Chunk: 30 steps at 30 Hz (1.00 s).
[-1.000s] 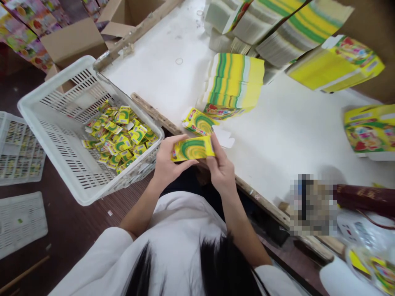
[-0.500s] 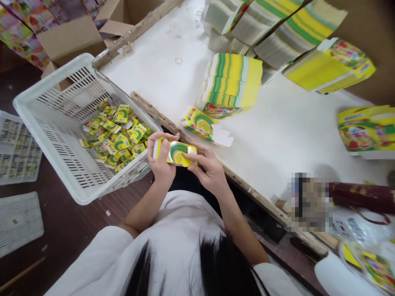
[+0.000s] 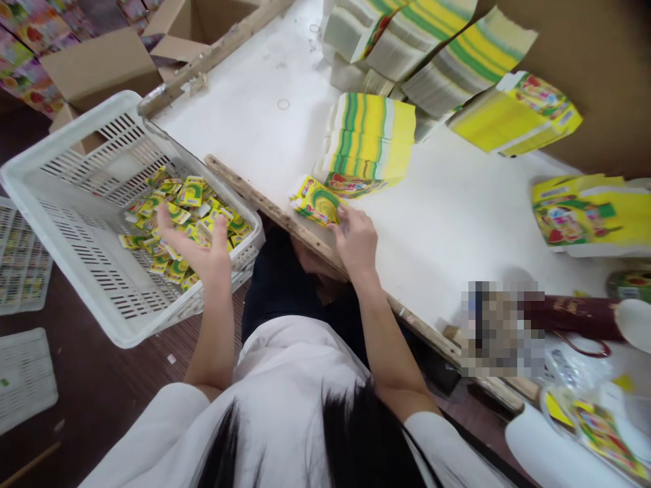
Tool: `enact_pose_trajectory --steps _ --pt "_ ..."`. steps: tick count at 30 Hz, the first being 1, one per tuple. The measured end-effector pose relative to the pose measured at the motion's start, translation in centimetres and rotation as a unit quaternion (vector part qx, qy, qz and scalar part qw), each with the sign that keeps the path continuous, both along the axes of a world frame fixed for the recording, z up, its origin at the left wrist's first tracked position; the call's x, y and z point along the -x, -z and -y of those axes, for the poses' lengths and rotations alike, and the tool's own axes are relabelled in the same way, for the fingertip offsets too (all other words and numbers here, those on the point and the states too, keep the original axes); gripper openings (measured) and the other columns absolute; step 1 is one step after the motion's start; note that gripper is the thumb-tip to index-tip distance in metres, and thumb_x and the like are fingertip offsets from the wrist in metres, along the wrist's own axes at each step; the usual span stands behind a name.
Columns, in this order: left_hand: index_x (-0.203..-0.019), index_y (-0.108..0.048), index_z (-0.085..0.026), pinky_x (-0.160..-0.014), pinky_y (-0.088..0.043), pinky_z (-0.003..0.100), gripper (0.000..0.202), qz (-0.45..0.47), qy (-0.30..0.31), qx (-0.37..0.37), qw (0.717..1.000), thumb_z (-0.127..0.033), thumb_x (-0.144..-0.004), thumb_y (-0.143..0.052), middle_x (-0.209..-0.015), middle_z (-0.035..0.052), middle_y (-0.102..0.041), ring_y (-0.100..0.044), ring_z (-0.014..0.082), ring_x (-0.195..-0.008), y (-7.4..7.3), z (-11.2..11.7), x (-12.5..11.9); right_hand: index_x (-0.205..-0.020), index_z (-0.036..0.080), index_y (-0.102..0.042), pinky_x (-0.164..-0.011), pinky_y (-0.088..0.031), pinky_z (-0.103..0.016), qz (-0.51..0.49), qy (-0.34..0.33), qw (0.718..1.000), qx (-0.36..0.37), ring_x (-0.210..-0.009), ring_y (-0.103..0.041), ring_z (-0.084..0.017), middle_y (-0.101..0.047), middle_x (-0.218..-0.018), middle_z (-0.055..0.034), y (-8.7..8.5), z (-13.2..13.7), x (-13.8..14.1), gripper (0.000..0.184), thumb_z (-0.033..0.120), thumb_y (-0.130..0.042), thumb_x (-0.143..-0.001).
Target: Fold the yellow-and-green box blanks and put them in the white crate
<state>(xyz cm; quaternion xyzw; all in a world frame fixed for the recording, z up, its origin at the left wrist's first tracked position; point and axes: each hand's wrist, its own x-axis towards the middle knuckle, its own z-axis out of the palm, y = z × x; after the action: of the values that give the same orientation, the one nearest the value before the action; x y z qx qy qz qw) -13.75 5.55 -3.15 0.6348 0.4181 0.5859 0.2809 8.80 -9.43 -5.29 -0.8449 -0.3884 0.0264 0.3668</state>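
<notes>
Above the white plastic basket [image 3: 96, 271], my left hand [image 3: 196, 247] is open, fingers spread, holding nothing. Small folded yellow-and-green boxes [image 3: 192, 191] lie heaped inside the basket below it. At the table's wooden edge my right hand [image 3: 359, 244] pinches the right end of a yellow-and-green carton [image 3: 318, 202] with thumb and fingers. That carton lies on the tabletop, its right end hidden by the fingers. Just behind it stands a stack of flat cartons [image 3: 371, 139] with striped edges.
More carton stacks [image 3: 432, 41] stand at the back of the white table [image 3: 468, 203]. Another carton pile [image 3: 584, 210] lies at right, near a dark red cylinder [image 3: 569, 315]. A raised wooden strip [image 3: 274, 207] edges the table. An open cardboard box [image 3: 106, 68] stands behind the basket.
The small box that both hands held is no longer in them. My left hand has moved left over the basket and opened. My right hand has moved up to the carton on the table.
</notes>
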Motion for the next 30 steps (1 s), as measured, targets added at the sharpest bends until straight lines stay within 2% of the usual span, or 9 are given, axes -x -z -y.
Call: enact_pose_trajectory --steps 5,9,11,13,16,20,23,26,30 --pt "-0.138 -0.041 -0.029 -0.115 -0.039 0.043 0.072 0.024 0.091 0.118 0.988 -0.058 -0.080 -0.073 -0.149 0.0101 -0.043 -0.039 0.0271 -0.144 0.6 2.7 -2.5 -0.118 0.019 -0.055 -0.096 -0.049 -0.051 0.000 0.016 0.999 -0.033 -0.095 -0.063 -0.027 -0.067 -0.093 -0.0061 -0.4 -0.4 0.5 0.043 0.015 -0.068 -0.078" --pt "-0.134 -0.045 -0.031 -0.109 -0.045 0.038 0.069 0.111 0.203 0.179 0.956 -0.056 -0.078 -0.077 -0.143 0.0090 -0.050 -0.047 0.0257 -0.138 0.3 4.9 -4.6 -0.117 0.026 -0.046 -0.082 -0.055 -0.037 -0.143 0.010 0.976 -0.162 -0.081 -0.064 -0.019 -0.059 -0.082 0.0039 -2.3 0.4 2.2 0.049 0.016 -0.071 -0.077" --pt "-0.130 -0.050 -0.031 -0.104 -0.049 0.038 0.066 0.173 0.293 0.229 0.912 -0.056 -0.076 -0.078 -0.134 0.0081 -0.058 -0.055 0.0253 -0.130 -0.1 6.2 -5.4 -0.115 0.029 -0.045 -0.074 -0.055 -0.031 -0.222 -0.061 0.953 -0.198 -0.076 -0.063 -0.016 -0.058 -0.081 0.0058 -3.3 1.0 3.5 0.048 0.019 -0.074 -0.077" --pt "-0.120 -0.058 -0.028 -0.096 -0.053 0.038 0.057 0.235 0.374 0.295 0.847 -0.060 -0.077 -0.075 -0.117 0.0076 -0.066 -0.064 0.0252 -0.115 -0.7 7.4 -6.1 -0.111 0.029 -0.048 -0.068 -0.054 -0.027 -0.287 -0.159 0.924 -0.194 -0.071 -0.062 -0.013 -0.059 -0.079 0.0062 -3.9 1.7 4.9 0.043 0.022 -0.075 -0.079" --pt "-0.097 -0.063 -0.023 -0.082 -0.056 0.036 0.046 0.316 0.399 0.352 0.785 -0.064 -0.078 -0.070 -0.087 0.0040 -0.066 -0.068 0.0215 -0.089 -1.9 8.4 -6.8 -0.110 0.028 -0.051 -0.067 -0.054 -0.026 -0.355 -0.255 0.879 -0.192 -0.069 -0.061 -0.012 -0.060 -0.080 0.0050 -4.3 2.6 6.8 0.034 0.025 -0.073 -0.084" --pt "-0.076 -0.054 -0.021 -0.069 -0.054 0.029 0.047 0.381 0.308 0.353 0.797 -0.067 -0.078 -0.068 -0.064 -0.0037 -0.049 -0.056 0.0123 -0.060 -2.9 8.4 -7.2 -0.120 0.028 -0.052 -0.084 -0.056 -0.033 -0.343 -0.271 0.882 -0.178 -0.092 -0.064 -0.017 -0.063 -0.101 -0.0019 -3.9 3.2 9.0 0.048 0.031 -0.079 -0.081" --pt "-0.074 -0.052 -0.021 -0.065 -0.052 0.026 0.049 0.364 0.272 0.354 0.818 -0.067 -0.081 -0.066 -0.063 -0.0046 -0.047 -0.051 0.0100 -0.056 -2.3 8.3 -7.0 -0.120 0.028 -0.052 -0.082 -0.056 -0.034 -0.325 -0.244 0.900 -0.157 -0.092 -0.063 -0.019 -0.062 -0.101 -0.0022 -3.4 2.9 9.9 0.057 0.035 -0.085 -0.074" --pt "-0.083 -0.058 -0.022 -0.068 -0.052 0.027 0.053 0.304 0.307 0.363 0.826 -0.073 -0.074 -0.068 -0.071 -0.0020 -0.056 -0.060 0.0134 -0.067 -0.9 8.5 -6.6 -0.111 0.027 -0.057 -0.074 -0.054 -0.032 -0.339 -0.185 0.907 -0.169 -0.076 -0.060 -0.016 -0.060 -0.084 0.0029 -2.9 2.7 9.4 0.045 0.034 -0.083 -0.075" --pt "-0.092 -0.063 -0.022 -0.078 -0.054 0.030 0.061 0.253 0.378 0.314 0.833 -0.071 -0.061 -0.080 -0.089 0.0016 -0.067 -0.066 0.0181 -0.087 0.1 8.4 -6.1 -0.106 0.026 -0.062 -0.073 -0.056 -0.031 -0.360 -0.137 0.899 -0.210 -0.076 -0.064 -0.015 -0.064 -0.085 0.0022 -3.1 2.8 7.8 0.035 0.029 -0.079 -0.076"
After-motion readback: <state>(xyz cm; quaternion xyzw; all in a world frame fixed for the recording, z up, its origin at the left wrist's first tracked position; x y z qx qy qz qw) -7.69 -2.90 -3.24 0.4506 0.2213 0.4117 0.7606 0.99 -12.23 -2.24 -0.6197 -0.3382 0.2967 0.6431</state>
